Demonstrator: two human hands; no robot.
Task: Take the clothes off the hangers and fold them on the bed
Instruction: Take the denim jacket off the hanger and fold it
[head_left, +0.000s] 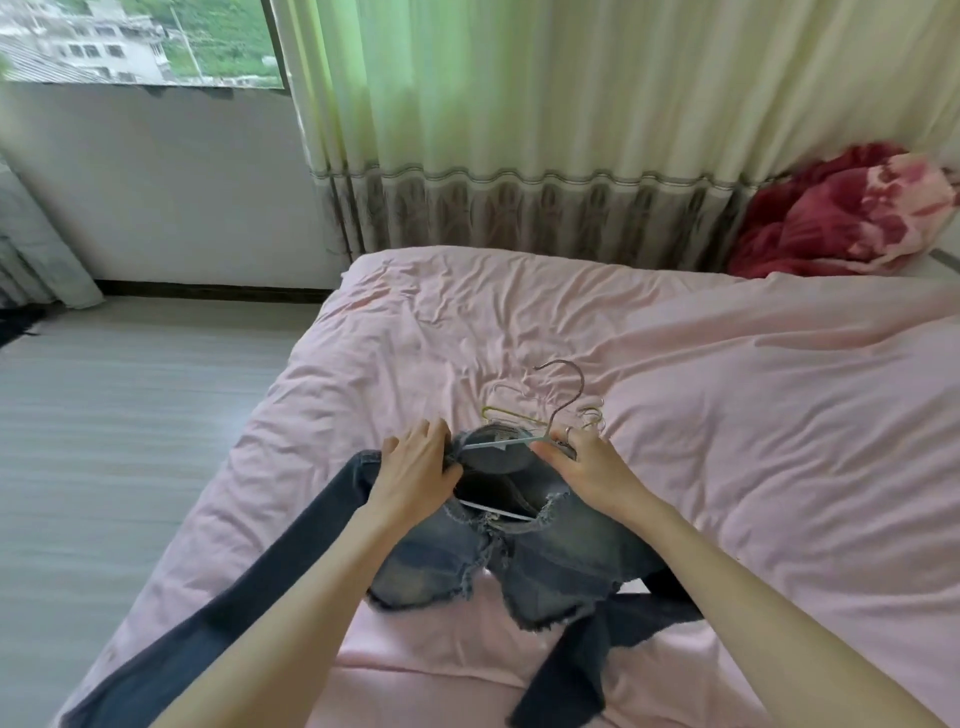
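Note:
A frayed blue denim garment (545, 566) lies on the pink bed (727, 415), still on a pale hanger (498, 441) whose metal hook (563, 384) points toward the curtain. My left hand (415, 473) grips the denim collar at the hanger's left end. My right hand (587, 462) pinches the hanger's right end, close to the foot of the hook. Dark denim sleeves (218, 618) trail off toward the bed's left and near edges. More thin hangers (519, 410) lie under the hook, partly hidden.
A red and pink blanket (852, 208) is bunched at the bed's far right corner. Pale curtains (519, 156) hang behind the bed. Grey floor (130, 415) runs along the bed's left edge, below a window (140, 41).

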